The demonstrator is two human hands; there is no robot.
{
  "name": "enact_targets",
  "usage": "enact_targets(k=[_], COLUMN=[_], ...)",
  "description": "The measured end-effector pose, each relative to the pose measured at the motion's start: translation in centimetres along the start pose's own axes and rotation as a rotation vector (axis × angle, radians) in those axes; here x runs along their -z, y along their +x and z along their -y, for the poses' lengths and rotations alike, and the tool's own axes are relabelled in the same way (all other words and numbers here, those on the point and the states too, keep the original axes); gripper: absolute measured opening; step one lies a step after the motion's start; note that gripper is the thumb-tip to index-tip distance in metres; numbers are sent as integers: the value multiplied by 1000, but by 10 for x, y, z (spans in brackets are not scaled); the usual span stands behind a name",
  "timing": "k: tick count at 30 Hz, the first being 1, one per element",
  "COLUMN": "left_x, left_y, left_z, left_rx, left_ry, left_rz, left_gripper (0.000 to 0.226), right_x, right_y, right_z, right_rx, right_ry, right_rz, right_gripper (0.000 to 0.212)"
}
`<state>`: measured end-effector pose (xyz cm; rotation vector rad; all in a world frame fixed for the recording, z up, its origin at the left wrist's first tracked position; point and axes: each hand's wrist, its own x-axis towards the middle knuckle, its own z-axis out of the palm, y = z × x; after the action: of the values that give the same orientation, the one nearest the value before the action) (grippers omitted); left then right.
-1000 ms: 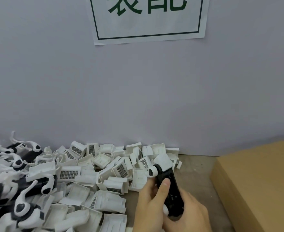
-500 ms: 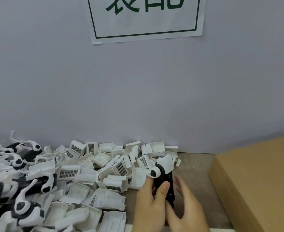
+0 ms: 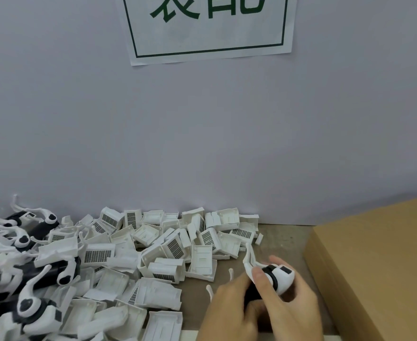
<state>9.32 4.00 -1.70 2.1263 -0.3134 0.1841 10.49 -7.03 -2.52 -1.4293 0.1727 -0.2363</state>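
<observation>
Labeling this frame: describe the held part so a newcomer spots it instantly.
Find the box on the right. Left of it, the left hand and right hand hold the part: a rounded white head with a black ring and thin curved arm, unlike the boxy vented shells piled left.

An assembly workshop: heaped white plastic housings (image 3: 153, 244) (many alike) on a workbench (image 3: 281, 239), posted sign (image 3: 207, 25).

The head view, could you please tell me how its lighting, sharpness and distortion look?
In the head view the light is soft and even, with no glare on the wall or the sign; the left hand and right hand, gripping the white-and-black part, look slightly soft, while the pile of white housings is sharper; the wide angle makes the sign's sides lean.
</observation>
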Motion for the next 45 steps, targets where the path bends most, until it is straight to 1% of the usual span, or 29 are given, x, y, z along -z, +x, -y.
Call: enact_targets(k=[3,8,12,15,18,20,22,23,25,26,27,28,29,30,31,32,33,34,35,36,38,40,42,45], left_x=[0,0,3,3,0,-1,-4,-5,-6,-4,-2,0,4,6,10,13,16,19,20,19,15,12,12,15], left_y=[1,1,1,2,1,0,0,0,0,1,2,3,5,7,5,6,8,10,10,10,10,10,10,11], left_z=[2,0,-3,-6,-6,-7,-6,-6,-5,-3,-4,-4,-5,-5,-3,-5,-7,-8,-8,-8,-8,-10,-12,-11], left_rx=[-13,-11,2,22,64,78,86,88,53,37,53,97,169,255,315,380,448,485,459,440,424,435,448,454], left_ry=[24,20,15,-3,-9,-11,-6,-11,-77,-122,-177,-255,-367,-518,-734,-984,-1191,-1321,-1350,-1306,-1140,-1078,-1099,-1195], left_rz=[6,7,14,23,-11,-28,-98,-142,-195,-243,-330,-421,-500,-568,-604,-604,-564,-527,-502,-513,-579,-617,-654,-677], left_gripper=[60,57,54,54,42,41,38,36,29,26,22,17,19,22,21,21,28,36,41,42,46,59,67,60], right_x=[-1,-1,-1,-1,0,-2,-4,-6,-6,-7,-7,-6,-5,-4,-3,-2,-1,0,1,0,-1,-1,-2,-3], right_y=[1,1,2,1,0,-1,-2,-2,-5,-7,-8,-9,-8,-7,-5,-3,-1,-1,-1,-1,-1,0,1,2], right_z=[0,-1,-1,0,1,1,3,4,4,4,5,5,5,5,5,5,5,5,4,4,2,2,3,4], right_rx=[20,76,59,54,52,51,48,43,46,41,33,22,8,-9,-27,-45,-59,-71,-83,-96,-125,-157,-199,-273], right_ry=[-21,-24,-7,-1,27,54,93,124,194,226,252,260,255,243,236,226,213,199,184,165,125,106,117,108], right_rz=[-56,-88,-104,-90,-81,-51,4,31,84,97,97,86,72,59,51,50,53,51,50,53,80,101,127,193], right_gripper=[38,39,38,38,39,40,46,52,67,70,66,56,46,38,30,26,25,26,26,26,28,34,38,38])
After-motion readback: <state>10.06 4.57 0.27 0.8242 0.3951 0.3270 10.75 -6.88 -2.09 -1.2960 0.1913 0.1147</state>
